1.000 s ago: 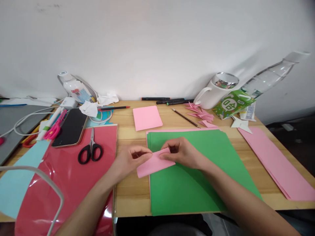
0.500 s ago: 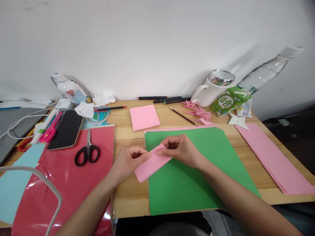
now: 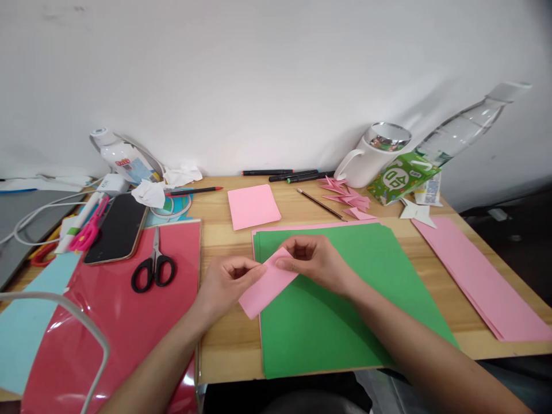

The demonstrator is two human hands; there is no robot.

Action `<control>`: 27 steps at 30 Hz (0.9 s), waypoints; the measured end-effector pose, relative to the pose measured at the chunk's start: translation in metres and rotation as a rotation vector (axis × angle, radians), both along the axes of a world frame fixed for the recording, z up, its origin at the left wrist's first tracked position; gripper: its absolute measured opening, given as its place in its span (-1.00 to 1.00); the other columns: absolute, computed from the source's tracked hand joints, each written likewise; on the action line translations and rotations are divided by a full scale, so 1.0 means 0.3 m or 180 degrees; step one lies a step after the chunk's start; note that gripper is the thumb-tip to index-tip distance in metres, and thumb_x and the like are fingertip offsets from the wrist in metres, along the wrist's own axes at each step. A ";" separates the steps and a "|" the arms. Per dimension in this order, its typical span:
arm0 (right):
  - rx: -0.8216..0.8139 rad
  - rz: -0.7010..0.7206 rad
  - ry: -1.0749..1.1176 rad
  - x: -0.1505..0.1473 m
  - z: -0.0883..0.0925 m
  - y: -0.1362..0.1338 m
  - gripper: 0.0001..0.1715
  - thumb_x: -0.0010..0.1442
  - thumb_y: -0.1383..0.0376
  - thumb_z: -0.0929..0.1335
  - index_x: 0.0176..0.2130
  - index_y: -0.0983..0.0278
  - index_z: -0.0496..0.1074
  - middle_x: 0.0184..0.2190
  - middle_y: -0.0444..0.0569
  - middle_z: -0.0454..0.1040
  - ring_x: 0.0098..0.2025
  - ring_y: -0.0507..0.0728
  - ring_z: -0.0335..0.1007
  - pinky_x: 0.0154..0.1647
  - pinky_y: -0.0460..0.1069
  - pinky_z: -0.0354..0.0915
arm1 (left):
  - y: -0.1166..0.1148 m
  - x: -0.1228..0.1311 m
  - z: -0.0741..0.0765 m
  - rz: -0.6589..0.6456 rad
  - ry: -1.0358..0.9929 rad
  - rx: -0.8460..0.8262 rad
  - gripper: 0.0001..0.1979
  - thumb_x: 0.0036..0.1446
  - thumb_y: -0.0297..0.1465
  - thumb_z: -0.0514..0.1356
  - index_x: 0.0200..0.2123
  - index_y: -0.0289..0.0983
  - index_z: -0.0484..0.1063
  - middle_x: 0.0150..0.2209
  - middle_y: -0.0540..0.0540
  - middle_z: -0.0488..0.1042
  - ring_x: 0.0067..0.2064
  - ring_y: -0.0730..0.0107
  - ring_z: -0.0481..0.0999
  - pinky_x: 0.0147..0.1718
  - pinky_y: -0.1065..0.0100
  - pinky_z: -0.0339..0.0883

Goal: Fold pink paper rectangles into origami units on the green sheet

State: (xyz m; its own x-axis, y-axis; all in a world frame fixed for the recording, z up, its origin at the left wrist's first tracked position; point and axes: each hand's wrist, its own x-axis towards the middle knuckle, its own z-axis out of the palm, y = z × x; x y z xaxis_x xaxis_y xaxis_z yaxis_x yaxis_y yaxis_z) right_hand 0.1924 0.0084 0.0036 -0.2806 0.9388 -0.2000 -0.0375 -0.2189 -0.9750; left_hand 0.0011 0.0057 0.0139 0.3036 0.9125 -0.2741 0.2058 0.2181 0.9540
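Note:
A folded piece of pink paper [image 3: 269,286] is held between both hands, tilted, above the left edge of the green paper stack [image 3: 345,322]. My left hand [image 3: 226,282] pinches its left long edge between thumb and fingers. At the upper right end, my right hand [image 3: 317,261] grips the paper with its thumb on top and fingers curled behind. Beyond the hands lies a stack of pink square paper [image 3: 253,206]. Folded pink paper pieces [image 3: 347,194] with pointed ends sit behind the green stack.
Black-handled scissors [image 3: 153,267] rest on a red plastic-covered sheet [image 3: 112,333] at left, beside a phone [image 3: 117,227]. A pencil [image 3: 319,204], a white mug [image 3: 366,158], a green packet [image 3: 401,178] and a bottle [image 3: 466,126] stand or lie behind. Long pink strips [image 3: 483,282] lie right.
The pink paper has turned slightly, and its lower end has shifted a little to the right. Both hands keep hold of it in almost the same place.

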 end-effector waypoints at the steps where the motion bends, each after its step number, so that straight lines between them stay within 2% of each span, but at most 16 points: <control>1: -0.0057 0.0004 0.0085 -0.005 -0.001 -0.002 -0.61 -0.24 0.18 0.55 -0.46 0.34 0.44 -0.54 -0.18 0.40 -0.50 -0.04 0.24 -0.47 -0.11 0.16 | -0.001 0.002 0.001 0.0059 -0.0026 0.0029 -0.80 -0.09 -0.29 0.28 -0.55 -0.32 0.54 -0.55 -0.04 0.51 -0.52 0.52 0.36 -0.58 0.53 0.18; 6: -0.0253 -0.0209 0.0296 -0.034 -0.018 -0.013 -0.63 -0.25 0.22 0.56 -0.46 0.33 0.42 -0.53 -0.18 0.42 -0.51 -0.05 0.26 -0.46 -0.11 0.19 | -0.004 0.004 0.002 0.0275 -0.0065 0.0092 -0.81 -0.10 -0.30 0.29 -0.53 -0.33 0.54 -0.52 -0.05 0.53 -0.51 0.51 0.39 -0.57 0.53 0.20; 11: -0.0242 -0.0718 0.0494 -0.040 -0.036 -0.015 -0.60 -0.20 0.21 0.55 -0.38 0.28 0.39 -0.46 -0.14 0.50 -0.46 0.00 0.37 -0.39 -0.07 0.28 | 0.001 0.009 -0.005 0.0031 -0.0004 0.0106 -0.82 -0.08 -0.33 0.27 -0.60 -0.33 0.50 -0.58 -0.01 0.50 -0.53 0.53 0.39 -0.52 0.52 0.25; 13: -0.0247 -0.0635 0.0594 -0.040 -0.038 -0.017 -0.55 -0.17 0.22 0.54 -0.27 0.26 0.39 -0.40 -0.12 0.53 -0.40 0.03 0.42 -0.33 -0.05 0.32 | 0.003 0.011 -0.007 0.0066 -0.0055 0.0046 -0.82 -0.08 -0.34 0.28 -0.60 -0.32 0.49 -0.58 0.00 0.50 -0.53 0.53 0.40 -0.52 0.51 0.26; 15: -0.0399 -0.0363 0.0677 -0.042 -0.039 -0.020 -0.45 -0.18 0.24 0.54 -0.19 0.25 0.36 -0.38 -0.10 0.54 -0.37 0.06 0.45 -0.28 -0.02 0.34 | 0.005 0.013 -0.010 0.0249 -0.0183 -0.0036 -0.82 -0.09 -0.33 0.29 -0.61 -0.32 0.48 -0.58 0.01 0.49 -0.54 0.54 0.41 -0.52 0.51 0.28; 18: -0.0720 -0.0052 0.0616 -0.046 -0.036 -0.022 -0.38 -0.25 0.26 0.56 -0.18 0.28 0.34 -0.42 -0.10 0.53 -0.40 0.07 0.46 -0.34 -0.01 0.36 | 0.007 0.013 -0.015 0.0492 -0.0417 -0.0182 -0.80 -0.12 -0.34 0.31 -0.64 -0.32 0.45 -0.63 0.04 0.46 -0.58 0.57 0.39 -0.55 0.53 0.28; 22: -0.0901 -0.0167 0.0465 -0.049 -0.029 -0.015 -0.38 -0.30 0.26 0.58 -0.23 0.31 0.36 -0.53 -0.15 0.49 -0.51 0.02 0.40 -0.48 -0.08 0.31 | 0.008 0.012 -0.021 0.0509 -0.0615 -0.0495 -0.77 -0.14 -0.32 0.33 -0.65 -0.33 0.43 -0.65 0.01 0.47 -0.62 0.55 0.40 -0.63 0.52 0.29; 27: -0.0960 -0.0197 0.0477 -0.047 -0.028 -0.010 -0.36 -0.33 0.27 0.58 -0.23 0.32 0.36 -0.55 -0.16 0.49 -0.53 0.01 0.39 -0.50 -0.09 0.30 | 0.008 0.011 -0.021 0.0496 -0.0738 -0.0692 -0.76 -0.17 -0.31 0.35 -0.64 -0.34 0.43 -0.64 -0.01 0.48 -0.62 0.53 0.43 -0.64 0.52 0.32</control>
